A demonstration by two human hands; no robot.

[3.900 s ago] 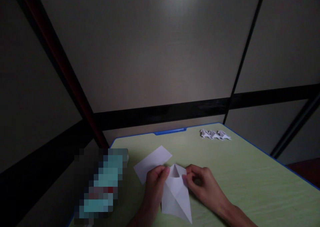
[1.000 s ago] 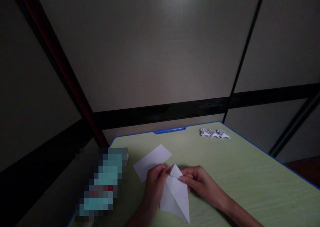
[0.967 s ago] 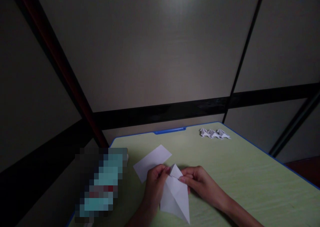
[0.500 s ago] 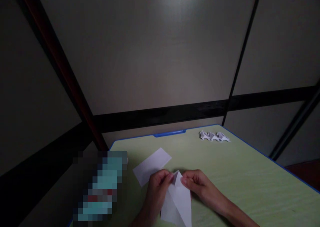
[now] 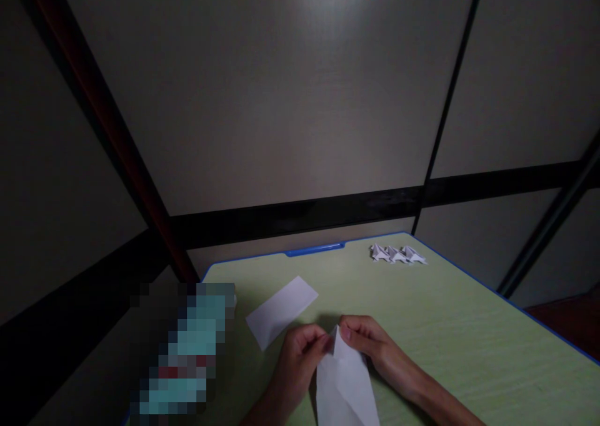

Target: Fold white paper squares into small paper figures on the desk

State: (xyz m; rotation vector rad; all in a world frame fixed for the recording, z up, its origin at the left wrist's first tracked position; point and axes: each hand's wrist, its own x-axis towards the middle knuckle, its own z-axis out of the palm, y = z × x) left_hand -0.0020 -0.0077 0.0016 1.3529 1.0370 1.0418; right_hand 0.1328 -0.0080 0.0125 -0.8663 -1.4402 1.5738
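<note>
A white sheet of paper (image 5: 344,385) with creases and a pointed, folded top is held up between my two hands near the table's front. My left hand (image 5: 302,357) is closed in a pinch on the left side of the folded tip. On the other side, my right hand (image 5: 370,338) pinches the tip between thumb and fingers. The paper's lower end runs out of view at the bottom. Beyond my left hand, a flat white strip of paper (image 5: 281,312) lies on the table.
Three small folded white paper figures (image 5: 397,254) sit in a row at the table's far right corner. The pale green table (image 5: 469,345) has a blue edge and a blue handle (image 5: 315,249) at the back. A pixelated turquoise thing (image 5: 197,332) is at the left. Wall panels rise behind.
The folded paper has shifted slightly right and turned, and its raised tip looks narrower. My right hand has moved closer over the tip. The whole view has shifted a little.
</note>
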